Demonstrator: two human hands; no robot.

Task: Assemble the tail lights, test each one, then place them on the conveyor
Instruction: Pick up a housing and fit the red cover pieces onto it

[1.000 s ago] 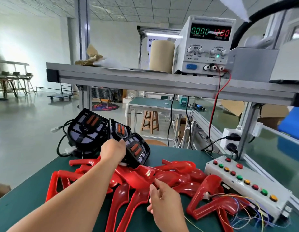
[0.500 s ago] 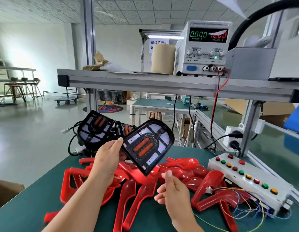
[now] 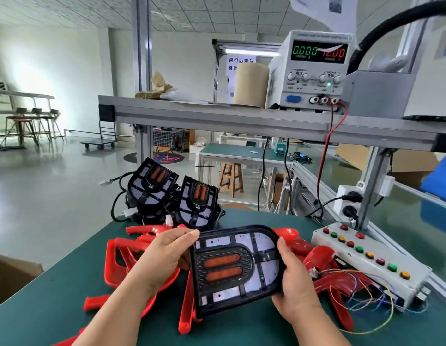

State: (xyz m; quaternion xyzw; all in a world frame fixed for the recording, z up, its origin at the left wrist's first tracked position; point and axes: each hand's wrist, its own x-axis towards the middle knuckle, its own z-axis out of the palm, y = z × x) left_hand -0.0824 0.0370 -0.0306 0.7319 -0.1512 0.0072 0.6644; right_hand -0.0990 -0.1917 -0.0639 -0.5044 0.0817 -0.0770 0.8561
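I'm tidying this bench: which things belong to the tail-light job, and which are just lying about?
Job: held black lamp unit, spare lamp units, red lenses, button test box, power supply.
Lying about: cardboard roll, crumpled paper, wooden stool.

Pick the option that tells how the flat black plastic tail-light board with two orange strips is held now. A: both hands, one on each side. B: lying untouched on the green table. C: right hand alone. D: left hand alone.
A: the left hand grips the left edge of the black tail-light board and the right hand grips its right edge.
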